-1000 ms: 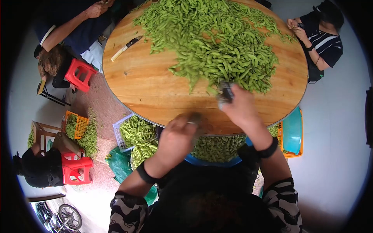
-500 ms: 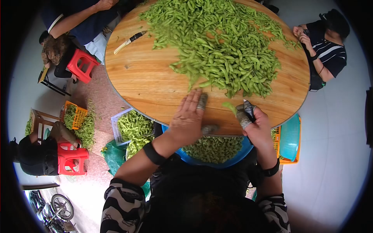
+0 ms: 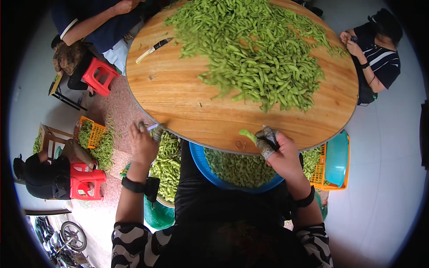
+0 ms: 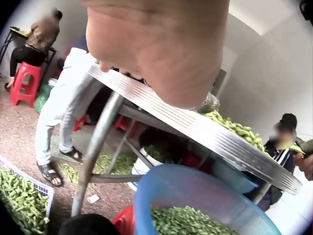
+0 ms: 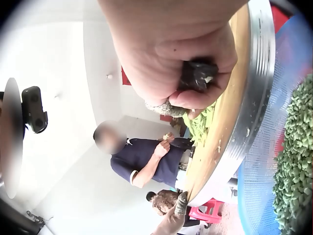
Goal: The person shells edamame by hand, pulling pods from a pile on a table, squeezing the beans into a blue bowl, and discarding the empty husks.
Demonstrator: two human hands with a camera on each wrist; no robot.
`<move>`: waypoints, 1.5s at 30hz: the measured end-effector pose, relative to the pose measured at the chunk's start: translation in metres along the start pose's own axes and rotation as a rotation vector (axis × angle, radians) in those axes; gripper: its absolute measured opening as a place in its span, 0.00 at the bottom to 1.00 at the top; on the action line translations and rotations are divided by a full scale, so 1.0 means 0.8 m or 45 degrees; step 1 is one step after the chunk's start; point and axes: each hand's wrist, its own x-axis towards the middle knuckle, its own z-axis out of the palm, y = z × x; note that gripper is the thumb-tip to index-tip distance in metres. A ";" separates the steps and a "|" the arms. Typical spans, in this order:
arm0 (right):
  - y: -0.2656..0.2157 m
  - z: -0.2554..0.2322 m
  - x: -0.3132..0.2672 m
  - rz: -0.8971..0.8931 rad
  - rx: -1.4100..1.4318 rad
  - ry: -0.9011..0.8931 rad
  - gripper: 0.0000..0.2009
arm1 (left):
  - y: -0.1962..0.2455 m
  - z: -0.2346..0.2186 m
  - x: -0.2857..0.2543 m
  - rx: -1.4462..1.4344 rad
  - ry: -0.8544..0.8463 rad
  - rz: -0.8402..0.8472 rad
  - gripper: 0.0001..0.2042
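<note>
My right hand (image 3: 283,154) pinches a green pod (image 3: 247,133) between its grey-wrapped thumb and fingers, just above the table's near edge. Inside its curled fingers is a dark thing (image 5: 196,76), seen in the right wrist view; I cannot tell whether it is a wrapping or a tool. Beyond the table's near-left rim, my left hand (image 3: 144,145) hangs with fingers spread and holds nothing visible; its thumb and a finger have grey wrappings. A large heap of green pods (image 3: 277,67) covers the far part of the round wooden table (image 3: 178,98).
Below the near edge is a blue basin (image 3: 196,156) of shelled beans (image 3: 241,169). Pods fill a container (image 3: 165,172) on its left. An orange crate (image 3: 318,178) stands at right. A knife (image 3: 154,50) lies on the table. People sit or stand around, near red stools (image 3: 100,76).
My left hand has moved left from the tabletop to beyond its rim. My right hand has drawn slightly left and down, still pinching a pod.
</note>
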 end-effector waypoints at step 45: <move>-0.002 0.018 -0.045 -0.214 -0.139 -0.287 0.18 | 0.204 -0.054 -0.094 -1.579 -0.874 0.528 0.10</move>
